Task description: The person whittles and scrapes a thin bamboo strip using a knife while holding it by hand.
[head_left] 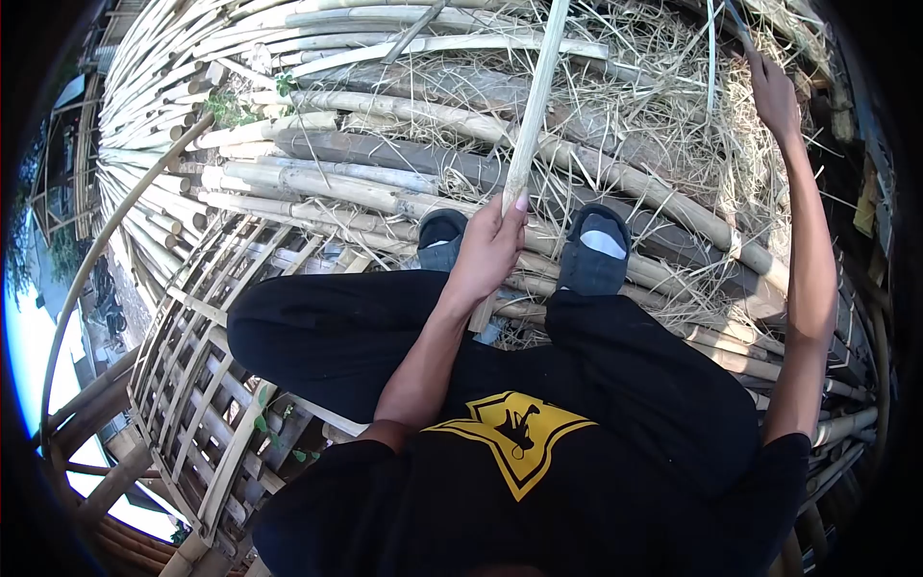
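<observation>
My left hand [488,245] is closed around a long, flat bamboo strip [536,106]. The strip runs from between my knees up past the top edge of the view. Out at the upper right, my right arm is stretched forward, and my right hand [774,96] grips a thin, dark tool [737,23] that reaches the top edge; its far end is out of view. A narrow pale strip [711,58] stands just left of that hand, apart from it.
Bamboo poles [385,197] lie in rows under and around my sandals [594,252]. Shavings [663,125] cover the upper right. A woven bamboo lattice [207,385] is at the left, beside a curved pole [85,274].
</observation>
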`<control>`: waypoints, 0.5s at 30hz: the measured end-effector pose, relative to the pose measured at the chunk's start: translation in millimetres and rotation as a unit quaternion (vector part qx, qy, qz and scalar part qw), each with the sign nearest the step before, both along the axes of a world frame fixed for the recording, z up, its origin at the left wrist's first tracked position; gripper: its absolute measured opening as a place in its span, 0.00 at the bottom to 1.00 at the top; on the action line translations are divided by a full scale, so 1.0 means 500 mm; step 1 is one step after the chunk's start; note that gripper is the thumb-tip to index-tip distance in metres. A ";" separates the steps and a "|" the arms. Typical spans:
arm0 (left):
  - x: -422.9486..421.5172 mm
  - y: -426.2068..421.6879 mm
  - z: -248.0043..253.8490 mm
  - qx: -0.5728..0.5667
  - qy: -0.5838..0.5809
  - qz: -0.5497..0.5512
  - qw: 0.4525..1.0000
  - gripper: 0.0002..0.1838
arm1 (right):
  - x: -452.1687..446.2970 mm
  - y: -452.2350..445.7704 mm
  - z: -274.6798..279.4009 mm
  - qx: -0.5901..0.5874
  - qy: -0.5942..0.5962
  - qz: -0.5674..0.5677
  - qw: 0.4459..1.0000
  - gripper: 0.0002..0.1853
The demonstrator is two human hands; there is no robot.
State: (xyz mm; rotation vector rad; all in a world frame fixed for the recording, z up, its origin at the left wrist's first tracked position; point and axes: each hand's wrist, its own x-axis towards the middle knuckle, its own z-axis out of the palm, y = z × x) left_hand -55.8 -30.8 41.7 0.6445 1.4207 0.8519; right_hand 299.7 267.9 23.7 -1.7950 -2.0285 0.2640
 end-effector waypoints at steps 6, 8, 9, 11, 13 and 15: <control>0.021 0.022 -0.001 -0.030 -0.059 -0.005 0.998 0.15 | -0.202 -0.215 -0.014 -0.212 0.067 0.194 0.956 0.32; 0.019 0.020 -0.003 -0.032 -0.025 -0.006 0.999 0.16 | -0.277 -0.295 0.011 -0.304 0.044 0.278 0.910 0.29; 0.020 0.017 -0.002 -0.035 -0.024 -0.007 0.999 0.16 | -0.297 -0.326 0.002 -0.310 0.047 0.325 0.892 0.28; 0.022 0.018 0.003 -0.037 -0.039 -0.006 0.999 0.16 | -0.321 -0.360 -0.008 -0.298 0.067 0.350 0.886 0.25; 0.021 0.013 -0.016 -0.021 -0.014 -0.017 1.000 0.15 | -0.324 -0.363 -0.013 -0.281 0.084 0.375 0.879 0.22; 0.023 0.012 -0.012 -0.007 0.007 -0.025 1.000 0.14 | -0.318 -0.346 -0.021 -0.196 0.023 0.373 0.907 0.21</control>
